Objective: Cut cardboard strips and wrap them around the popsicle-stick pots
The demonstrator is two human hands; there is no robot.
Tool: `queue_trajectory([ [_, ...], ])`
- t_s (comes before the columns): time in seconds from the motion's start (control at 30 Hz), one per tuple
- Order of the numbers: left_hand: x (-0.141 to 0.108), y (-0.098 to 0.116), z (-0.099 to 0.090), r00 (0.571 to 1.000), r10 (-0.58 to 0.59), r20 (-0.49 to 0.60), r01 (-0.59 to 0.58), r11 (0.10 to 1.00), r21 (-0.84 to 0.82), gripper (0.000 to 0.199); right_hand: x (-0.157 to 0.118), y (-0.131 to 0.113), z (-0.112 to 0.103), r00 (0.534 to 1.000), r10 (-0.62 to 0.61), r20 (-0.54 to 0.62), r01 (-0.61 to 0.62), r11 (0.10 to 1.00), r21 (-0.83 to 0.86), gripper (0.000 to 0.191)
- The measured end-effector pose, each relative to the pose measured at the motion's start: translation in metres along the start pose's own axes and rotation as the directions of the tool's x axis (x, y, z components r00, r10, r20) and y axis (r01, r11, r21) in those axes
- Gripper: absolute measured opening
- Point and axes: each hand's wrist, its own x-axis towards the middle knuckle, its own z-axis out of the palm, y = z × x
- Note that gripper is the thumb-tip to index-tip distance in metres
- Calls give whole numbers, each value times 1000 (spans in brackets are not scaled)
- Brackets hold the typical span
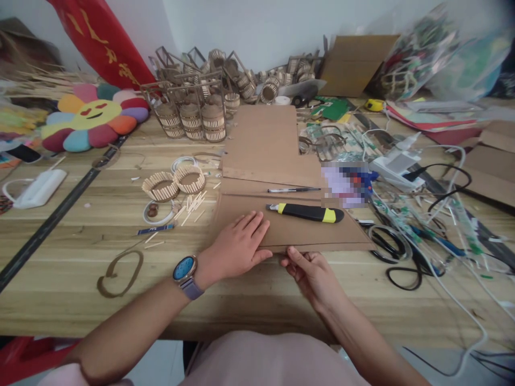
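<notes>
A flat sheet of brown cardboard (259, 139) lies on the table, its near part reaching toward me with a dark line along the near edge. My left hand (237, 245), a watch (184, 268) on its wrist, lies flat on the sheet's near left part with fingers stretched. At the near edge, my right hand (309, 272) pinches the cardboard between thumb and curled fingers; the fingertips are partly hidden. A black and yellow utility knife (308, 212) rests on the cardboard just beyond my hands, blade end to the left. Behind it lies a pen (293, 190).
Left of the cardboard are two small stick rings (190, 179), loose sticks (193, 206) and a tape roll (159, 213). Several small lidded baskets (191, 120) stand behind. Cables (402, 252) and a power strip (396, 169) crowd the right. An open box (356, 64) stands at the back.
</notes>
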Motion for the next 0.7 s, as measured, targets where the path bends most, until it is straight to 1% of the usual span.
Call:
queue_trajectory([
  [0.1,0,2,6,1000,3,-26,-2,999,45,69,0,1,1,1000,3,6,-3,1000,7,46],
  [0.23,4,6,19,997,-4,-72,10,996,91,67,-2,-1,2,1000,1,-3,-1,1000,1,52],
  [0.33,-1,16,19,989,-33,-142,43,997,70,58,-4,-4,3,1000,28,1,-28,999,-19,54],
  [0.4,-13,27,11,967,-74,-243,73,997,-14,44,-7,-6,2,999,37,18,-36,999,-36,54],
  [0.43,-22,34,7,946,-116,-303,93,991,-92,38,-8,-7,2,999,31,27,-30,998,-46,53],
  [0.47,-31,42,3,915,-186,-357,114,971,-212,34,-9,-8,1,999,22,34,-20,998,-58,54],
  [0.5,-41,49,0,881,-276,-384,131,923,-362,30,-10,-9,1,999,15,37,-13,997,-71,54],
  [0.53,-50,56,-2,848,-404,-344,175,825,-537,28,-10,-9,1,999,13,39,-10,997,-81,54],
  [0.57,-58,61,-2,816,-536,-216,246,661,-708,27,-11,-10,0,999,18,43,-14,996,-88,55],
  [0.6,-65,65,-1,770,-637,-33,322,433,-842,30,-11,-10,0,999,24,45,-20,996,-91,55],
  [0.63,-69,66,1,709,-689,152,362,170,-917,36,-11,-10,0,998,34,49,-29,995,-94,55],
  [0.67,-72,66,3,644,-701,305,362,-72,-929,43,-10,-10,0,998,39,50,-34,995,-98,55],
  [0.7,-74,64,5,587,-694,416,327,-267,-907,52,-9,-10,0,998,37,48,-32,994,-102,55],
])
